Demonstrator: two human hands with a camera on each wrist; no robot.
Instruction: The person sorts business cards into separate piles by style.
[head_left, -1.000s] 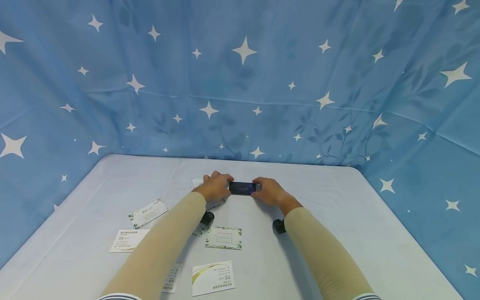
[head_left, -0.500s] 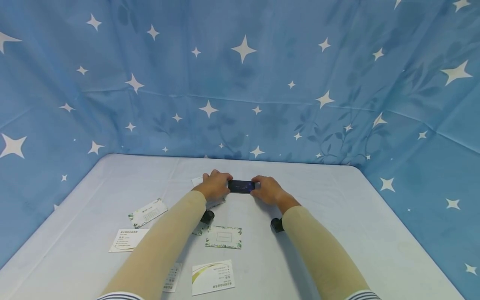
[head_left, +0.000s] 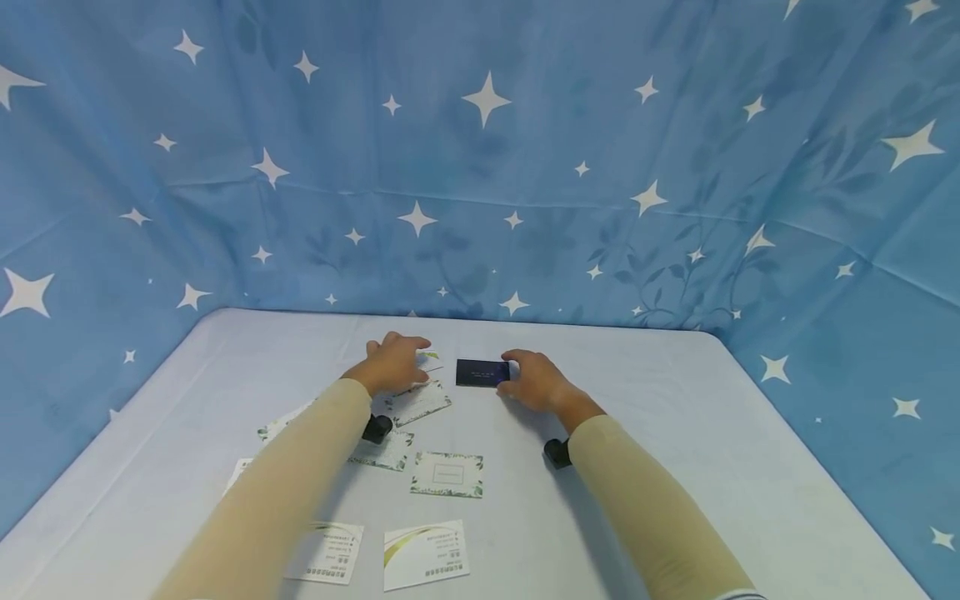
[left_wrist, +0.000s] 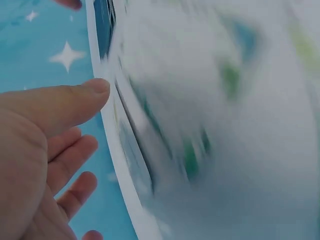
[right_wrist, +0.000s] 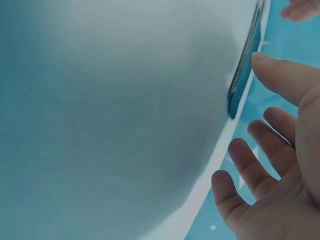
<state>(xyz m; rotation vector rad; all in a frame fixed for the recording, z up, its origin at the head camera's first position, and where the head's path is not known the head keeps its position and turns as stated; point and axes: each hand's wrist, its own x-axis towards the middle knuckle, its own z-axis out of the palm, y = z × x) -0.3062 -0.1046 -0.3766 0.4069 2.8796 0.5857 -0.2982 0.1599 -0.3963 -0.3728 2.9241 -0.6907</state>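
Note:
A dark blue business card (head_left: 480, 373) lies flat near the far middle of the table; in the right wrist view its edge shows several layers, like a small stack (right_wrist: 243, 75). My right hand (head_left: 536, 381) is at its right end, thumb and fingers spread apart, the thumb tip right by the edge. To the left, my left hand (head_left: 392, 365) is apart from the dark cards, fingers loosely extended and holding nothing. Below and beside it lie a leaf-bordered card (head_left: 422, 403) and a white card with a yellow-green corner (head_left: 430, 359), partly hidden by the hand.
Nearer on the white table (head_left: 675, 500) lie another leaf-bordered card (head_left: 447, 475), a gold-striped card (head_left: 426, 556) and a similar white card (head_left: 330, 553). My left sleeve covers parts of more cards on the left. A blue star-patterned curtain (head_left: 480, 167) hangs behind the table.
My left hand has let go of the dark cards' left end and moved left, uncovering leaf-bordered cards. The right hand's fingers have loosened slightly at the right end; the dark cards stay in place.

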